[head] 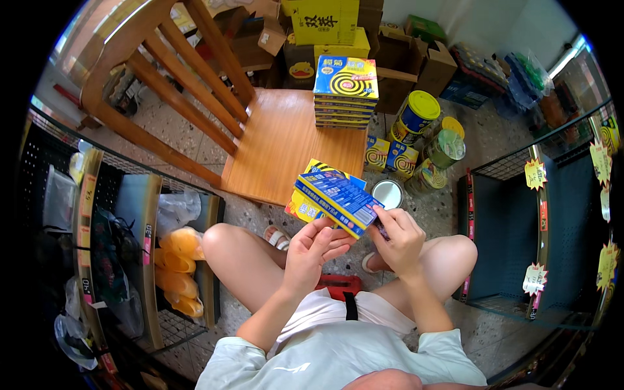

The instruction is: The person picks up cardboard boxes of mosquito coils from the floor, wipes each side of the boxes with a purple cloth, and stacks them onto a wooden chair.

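Observation:
A blue and yellow mosquito coil box (336, 200) is held tilted above the front edge of the wooden chair's seat (280, 141). My right hand (399, 236) grips its right end, with a dark cloth-like thing partly hidden under the fingers. My left hand (314, 248) has its fingers under the lower edge; whether it bears the box's weight I cannot tell. Beneath the held box, more yellow and blue box faces (304, 207) show, partly covered. A neat stack of similar coil boxes (346, 78) stands at the seat's back right corner.
Right of the chair stand round tins (423, 106), clear jars (449, 146), upright coil boxes (402, 158) and a round white-topped can (387, 194) on the speckled floor. Shelving flanks me, with orange slippers (180, 270) on the left rack. Cardboard boxes (397, 53) crowd the back.

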Motion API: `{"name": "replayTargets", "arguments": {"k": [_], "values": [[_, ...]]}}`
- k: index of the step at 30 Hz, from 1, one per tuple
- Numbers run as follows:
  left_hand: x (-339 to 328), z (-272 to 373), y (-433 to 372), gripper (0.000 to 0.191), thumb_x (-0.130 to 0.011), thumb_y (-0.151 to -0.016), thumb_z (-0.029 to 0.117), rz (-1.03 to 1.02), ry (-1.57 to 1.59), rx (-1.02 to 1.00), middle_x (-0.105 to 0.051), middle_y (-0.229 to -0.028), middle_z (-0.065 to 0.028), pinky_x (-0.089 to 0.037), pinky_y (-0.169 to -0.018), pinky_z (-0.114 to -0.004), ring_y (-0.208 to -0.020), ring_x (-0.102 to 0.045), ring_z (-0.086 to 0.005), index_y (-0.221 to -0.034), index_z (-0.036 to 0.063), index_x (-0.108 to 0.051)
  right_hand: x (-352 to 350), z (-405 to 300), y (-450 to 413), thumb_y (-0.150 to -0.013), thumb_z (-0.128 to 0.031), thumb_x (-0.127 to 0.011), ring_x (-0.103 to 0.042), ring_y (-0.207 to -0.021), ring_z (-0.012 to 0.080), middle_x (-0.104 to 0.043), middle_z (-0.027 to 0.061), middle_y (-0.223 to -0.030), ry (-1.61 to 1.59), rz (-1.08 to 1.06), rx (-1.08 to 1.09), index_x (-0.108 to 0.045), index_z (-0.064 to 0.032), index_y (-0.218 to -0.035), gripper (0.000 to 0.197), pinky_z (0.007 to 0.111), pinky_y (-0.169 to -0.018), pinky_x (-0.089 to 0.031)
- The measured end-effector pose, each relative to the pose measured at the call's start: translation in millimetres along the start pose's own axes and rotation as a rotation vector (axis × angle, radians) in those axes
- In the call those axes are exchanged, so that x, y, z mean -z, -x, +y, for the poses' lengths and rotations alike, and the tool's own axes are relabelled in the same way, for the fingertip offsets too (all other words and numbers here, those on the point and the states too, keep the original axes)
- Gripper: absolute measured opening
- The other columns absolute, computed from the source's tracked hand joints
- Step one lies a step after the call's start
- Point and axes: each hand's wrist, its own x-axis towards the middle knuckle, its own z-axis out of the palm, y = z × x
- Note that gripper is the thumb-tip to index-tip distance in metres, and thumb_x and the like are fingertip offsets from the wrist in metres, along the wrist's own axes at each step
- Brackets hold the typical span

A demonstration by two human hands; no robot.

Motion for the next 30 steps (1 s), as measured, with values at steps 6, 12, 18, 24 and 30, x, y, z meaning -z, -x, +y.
{"name": "replayTargets", "arguments": {"k": [6, 12, 18, 24, 30], "values": [[13, -6, -31, 0.042, -0.061, -0.100, 0.011, 0.041, -0.283, -0.132, -0.061, -0.128, -0.0135, -0.049, -0.103, -0.035, -0.120, -0.061, -0.0224, -0.137, -0.0036, -0.048, -2, 20, -17, -0.077, -0.009, -0.078, -0.065, -0.070, 0.0261, -0.066, 0.0125, -0.083, -0.327, 0.027, -0.211, -0.072, -0.0001, -0.100, 0.025, 0.033, -0.064, -0.049], [28, -13, -84, 0.051, -0.062, -0.097, 0.004, 0.073, -0.616, -0.350, -0.054, -0.139, -0.0165, -0.047, -0.104, -0.032, -0.124, -0.057, -0.0202, -0.143, -0.0071, -0.043, -12, 57, -26, -0.083, -0.010, -0.074, -0.060, -0.071, 0.0122, -0.067, 0.0071, -0.080, -0.579, -0.076, -0.460, -0.072, 0.0053, -0.091, 0.017, 0.028, -0.066, -0.046], [25, 7, -121, 0.042, -0.068, -0.091, 0.011, 0.046, -1.115, -0.534, -0.057, -0.137, -0.0230, -0.055, -0.087, -0.033, -0.119, -0.062, -0.0295, -0.128, -0.0068, -0.059, -17, 79, -33, -0.088, -0.011, -0.071, -0.062, -0.077, 0.0105, -0.071, 0.0068, -0.087, -0.737, -0.157, -0.517, -0.073, 0.0081, -0.095, 0.021, 0.025, -0.071, -0.048], [24, 4, -127, 0.047, -0.073, -0.087, 0.008, -0.035, -0.926, -0.534, -0.064, -0.125, -0.0180, -0.055, -0.089, -0.032, -0.112, -0.065, -0.0226, -0.128, -0.0084, -0.057, -14, 81, -50, -0.092, -0.013, -0.069, -0.064, -0.079, 0.0081, -0.074, 0.0059, -0.091, -1.005, -0.172, -0.663, -0.074, 0.0079, -0.100, 0.023, 0.025, -0.074, -0.052], [12, 26, -132, 0.053, -0.071, -0.089, -0.004, -0.109, -0.587, -0.447, -0.065, -0.120, -0.0136, -0.056, -0.093, -0.028, -0.108, -0.065, -0.0156, -0.136, -0.0101, -0.047, -7, 86, -100, -0.093, -0.014, -0.069, -0.065, -0.072, 0.0074, -0.074, 0.0065, -0.087, -1.055, -0.239, -0.707, -0.074, 0.0082, -0.097, 0.024, 0.023, -0.069, -0.051]]}}
